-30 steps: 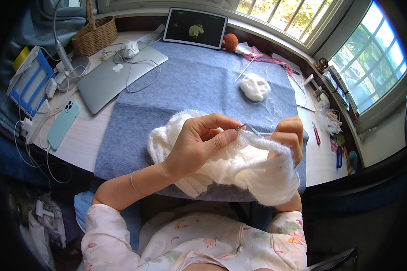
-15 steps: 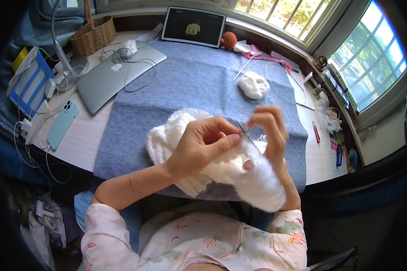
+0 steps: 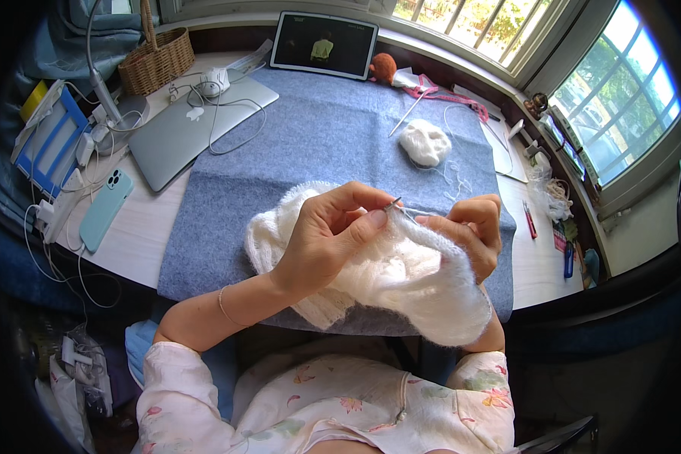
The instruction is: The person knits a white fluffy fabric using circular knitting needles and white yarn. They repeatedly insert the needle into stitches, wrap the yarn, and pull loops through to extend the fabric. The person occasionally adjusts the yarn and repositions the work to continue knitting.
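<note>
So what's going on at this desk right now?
A person is knitting. Both hands, the left hand and the right hand, hold a fluffy white knitted piece over a blue-grey felt mat, fingertips meeting at the needle tips. A small ball of white yarn lies farther back on the mat, beside a closed laptop.

Bare blue mat beyond knitting

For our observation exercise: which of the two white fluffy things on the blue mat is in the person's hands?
The large white knitted piece, nearest the person. The small white yarn ball lies alone, farther back.
</note>
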`<act>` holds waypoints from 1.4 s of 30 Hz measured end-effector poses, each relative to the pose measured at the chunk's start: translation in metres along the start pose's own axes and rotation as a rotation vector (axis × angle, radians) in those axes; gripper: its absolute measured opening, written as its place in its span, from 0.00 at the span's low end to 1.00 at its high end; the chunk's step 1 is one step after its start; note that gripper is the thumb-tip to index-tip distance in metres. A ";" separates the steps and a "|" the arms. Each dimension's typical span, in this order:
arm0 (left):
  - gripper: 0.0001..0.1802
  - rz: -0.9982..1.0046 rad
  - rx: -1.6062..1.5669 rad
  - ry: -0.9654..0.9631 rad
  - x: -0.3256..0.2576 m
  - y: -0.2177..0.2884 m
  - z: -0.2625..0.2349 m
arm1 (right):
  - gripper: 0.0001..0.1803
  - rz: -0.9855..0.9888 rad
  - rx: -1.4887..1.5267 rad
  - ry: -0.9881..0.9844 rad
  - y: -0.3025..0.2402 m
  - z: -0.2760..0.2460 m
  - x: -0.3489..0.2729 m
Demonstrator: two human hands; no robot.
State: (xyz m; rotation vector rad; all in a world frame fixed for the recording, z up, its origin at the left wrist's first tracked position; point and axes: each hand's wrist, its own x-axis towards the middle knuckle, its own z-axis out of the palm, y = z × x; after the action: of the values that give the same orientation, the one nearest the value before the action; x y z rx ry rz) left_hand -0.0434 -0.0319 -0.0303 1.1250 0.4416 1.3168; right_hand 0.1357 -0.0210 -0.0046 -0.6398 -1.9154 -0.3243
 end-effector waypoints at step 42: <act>0.10 -0.024 0.064 -0.108 -0.001 0.000 0.001 | 0.17 0.035 0.205 -0.064 -0.004 0.003 0.003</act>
State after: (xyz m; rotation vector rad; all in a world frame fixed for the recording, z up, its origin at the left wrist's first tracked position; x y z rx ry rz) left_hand -0.0427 -0.0327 -0.0299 1.2343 0.4182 1.2217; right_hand 0.1303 -0.0224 -0.0025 -0.5518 -1.9646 -0.0843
